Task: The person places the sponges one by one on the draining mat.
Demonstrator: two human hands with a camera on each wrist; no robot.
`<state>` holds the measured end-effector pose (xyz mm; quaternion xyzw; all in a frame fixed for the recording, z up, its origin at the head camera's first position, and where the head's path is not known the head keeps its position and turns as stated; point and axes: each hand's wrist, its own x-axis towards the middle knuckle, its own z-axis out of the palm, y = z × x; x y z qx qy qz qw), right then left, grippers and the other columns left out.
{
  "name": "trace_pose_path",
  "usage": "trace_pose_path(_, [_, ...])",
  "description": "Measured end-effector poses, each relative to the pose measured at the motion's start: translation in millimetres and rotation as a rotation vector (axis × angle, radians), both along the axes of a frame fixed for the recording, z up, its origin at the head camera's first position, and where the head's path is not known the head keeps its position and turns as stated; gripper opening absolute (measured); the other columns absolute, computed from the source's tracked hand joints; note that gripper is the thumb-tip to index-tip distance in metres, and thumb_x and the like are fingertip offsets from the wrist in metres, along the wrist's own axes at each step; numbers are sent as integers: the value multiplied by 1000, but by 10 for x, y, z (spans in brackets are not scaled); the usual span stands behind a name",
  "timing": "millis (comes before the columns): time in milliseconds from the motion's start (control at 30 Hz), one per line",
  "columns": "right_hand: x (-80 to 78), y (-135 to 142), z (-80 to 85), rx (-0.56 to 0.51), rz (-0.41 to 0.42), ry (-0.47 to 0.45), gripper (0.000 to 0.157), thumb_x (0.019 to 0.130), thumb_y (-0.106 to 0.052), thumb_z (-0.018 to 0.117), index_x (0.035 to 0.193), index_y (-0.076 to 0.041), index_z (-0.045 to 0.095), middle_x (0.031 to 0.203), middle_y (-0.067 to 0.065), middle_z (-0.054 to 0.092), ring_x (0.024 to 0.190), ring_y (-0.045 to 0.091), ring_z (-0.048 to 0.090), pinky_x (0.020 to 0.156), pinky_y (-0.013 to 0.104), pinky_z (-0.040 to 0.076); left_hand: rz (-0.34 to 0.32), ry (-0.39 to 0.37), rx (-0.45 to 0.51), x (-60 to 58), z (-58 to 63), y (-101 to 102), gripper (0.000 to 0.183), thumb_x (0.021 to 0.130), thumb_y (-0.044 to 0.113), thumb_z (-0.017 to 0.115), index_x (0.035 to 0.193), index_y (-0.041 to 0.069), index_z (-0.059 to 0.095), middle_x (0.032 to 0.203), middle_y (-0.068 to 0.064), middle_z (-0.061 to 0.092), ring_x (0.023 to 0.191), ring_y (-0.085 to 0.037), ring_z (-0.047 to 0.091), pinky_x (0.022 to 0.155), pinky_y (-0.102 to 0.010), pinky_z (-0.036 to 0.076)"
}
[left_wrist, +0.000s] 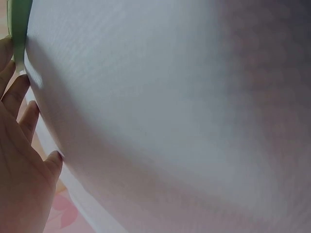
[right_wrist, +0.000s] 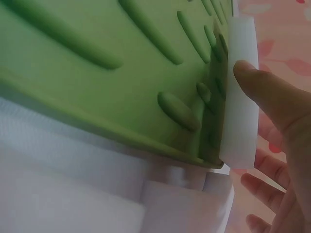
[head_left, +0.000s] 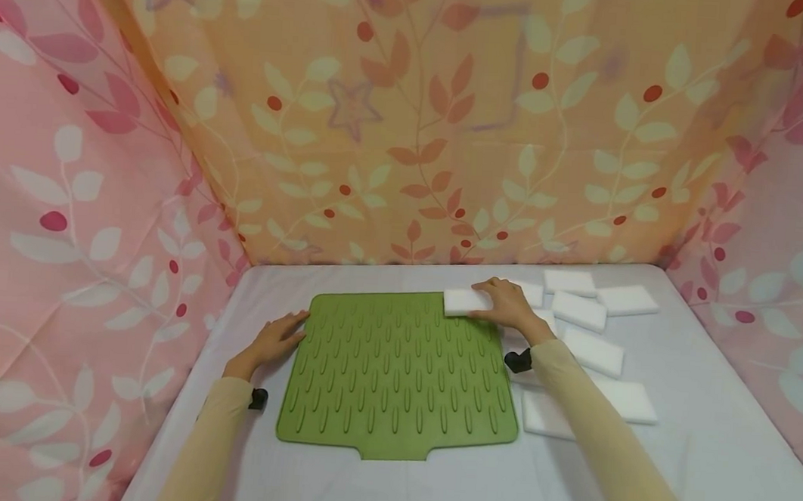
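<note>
A green silicone mat [head_left: 395, 379] with raised oval ridges and a short tab at its near edge lies on the table. At its far right corner my right hand [head_left: 507, 307] holds a white sponge block [head_left: 463, 302], thumb on the near side and fingers on the far side. In the right wrist view the thumb presses the long face of that white block [right_wrist: 241, 97] beside the mat's edge. My left hand [head_left: 275, 342] rests by the mat's left edge with relaxed fingers, the fingertips at the rim. In the left wrist view the fingers lie along the white cloth.
Several more white sponge blocks [head_left: 594, 351] lie loosely right of the mat, some partly under my right forearm. A white cloth [head_left: 471, 485] covers the table. Patterned fabric walls [head_left: 394, 129] stand behind and at both sides.
</note>
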<state>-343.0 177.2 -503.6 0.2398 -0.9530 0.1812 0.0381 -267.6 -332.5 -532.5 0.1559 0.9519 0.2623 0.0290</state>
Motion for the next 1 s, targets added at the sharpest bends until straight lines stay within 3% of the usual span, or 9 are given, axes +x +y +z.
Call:
trace_pose_path(400, [-28, -28, -79, 32, 4, -25, 74, 75, -55, 68, 133, -13, 51, 128, 17, 51, 116, 37, 46, 100, 59, 27, -19, 16, -31, -17, 13, 0, 52, 95, 23, 51, 142, 4, 36, 143, -22, 38, 133, -45, 28, 101, -70, 12])
trace_pose_path(667, [20, 74, 35, 57, 1, -26, 80, 74, -63, 64, 137, -16, 48, 131, 15, 49, 117, 36, 46, 100, 59, 29, -10, 30, -1, 6, -7, 4, 51, 95, 22, 51, 141, 4, 38, 142, -23, 38, 132, -46, 29, 101, -70, 12])
trace_pose_path(1000, [80, 422, 155, -57, -45, -43, 62, 88, -53, 53, 134, -11, 50, 133, 18, 47, 119, 40, 44, 97, 62, 27, -2, 28, 8, 14, -11, 14, 51, 95, 21, 51, 141, 4, 38, 142, -22, 38, 133, -45, 28, 102, -70, 11])
